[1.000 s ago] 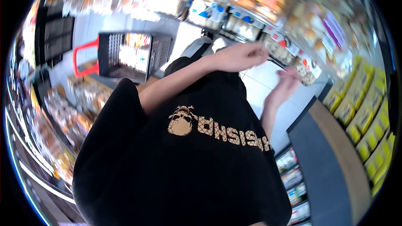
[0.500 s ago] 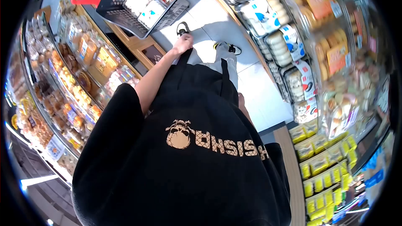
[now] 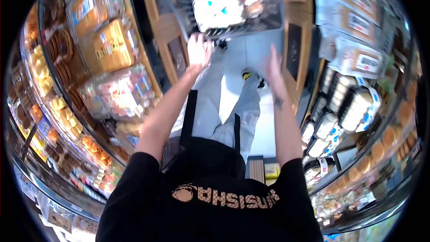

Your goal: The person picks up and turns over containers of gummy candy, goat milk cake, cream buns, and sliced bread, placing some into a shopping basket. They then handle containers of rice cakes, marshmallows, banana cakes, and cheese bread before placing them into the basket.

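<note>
My left hand (image 3: pixel 199 52) reaches forward with its fingers apart, fingertips right at the near rim of a black perforated shopping basket (image 3: pixel 251 30). Out ahead on the right is my right hand (image 3: pixel 273 62), blurred by motion, its fingers stretched forward with nothing in them. It hovers over the floor, short of the basket. Inside the basket lie a white pack with blue marks (image 3: pixel 218 12) and a smaller clear pack with red on it (image 3: pixel 253 4).
Shelves of packaged baked goods line both sides. On the left are a yellow tray pack (image 3: pixel 109 45) and pink-white bagged sweets (image 3: pixel 118 92). On the right hang white packets (image 3: pixel 358 58) above boxed white rolls (image 3: pixel 354 103). Tiled floor (image 3: pixel 235 54) runs between.
My view has turned, bringing the basket from the upper left to straight ahead. Both hands have reached forward, and the right hand has come out from beside my body.
</note>
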